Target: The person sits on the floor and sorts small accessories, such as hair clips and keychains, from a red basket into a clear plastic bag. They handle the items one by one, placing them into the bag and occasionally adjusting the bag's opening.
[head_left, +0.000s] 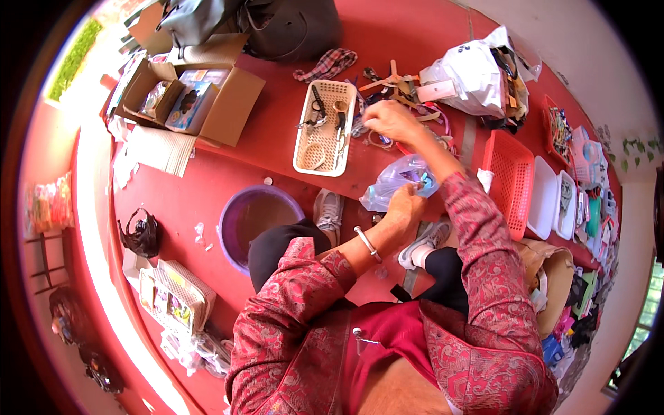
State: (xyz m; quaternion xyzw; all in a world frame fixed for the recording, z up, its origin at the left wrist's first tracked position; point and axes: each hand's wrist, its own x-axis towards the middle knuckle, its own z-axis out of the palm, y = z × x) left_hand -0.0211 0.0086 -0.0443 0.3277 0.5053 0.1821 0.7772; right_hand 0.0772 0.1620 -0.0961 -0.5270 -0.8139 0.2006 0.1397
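My left hand (404, 211), with a white bangle on its wrist, is closed on the edge of a clear plastic bag (384, 189). Small blue and dark items show inside the bag. Farther ahead, my right hand (393, 123) reaches over a pile of straps and bands (436, 119). Its fingers are pinched together, and what they hold, if anything, I cannot make out. Just left of that hand stands a cream perforated basket (301, 151). A black wristwatch (318, 102), another dark strap and small round pieces lie in it.
A purple basin (225, 238) stands on the red floor by my left knee. Open cardboard boxes (232, 104) and a black bag (294, 31) are at far left. A white bag (470, 76), a red basket (492, 155) and white trays (541, 200) line the right.
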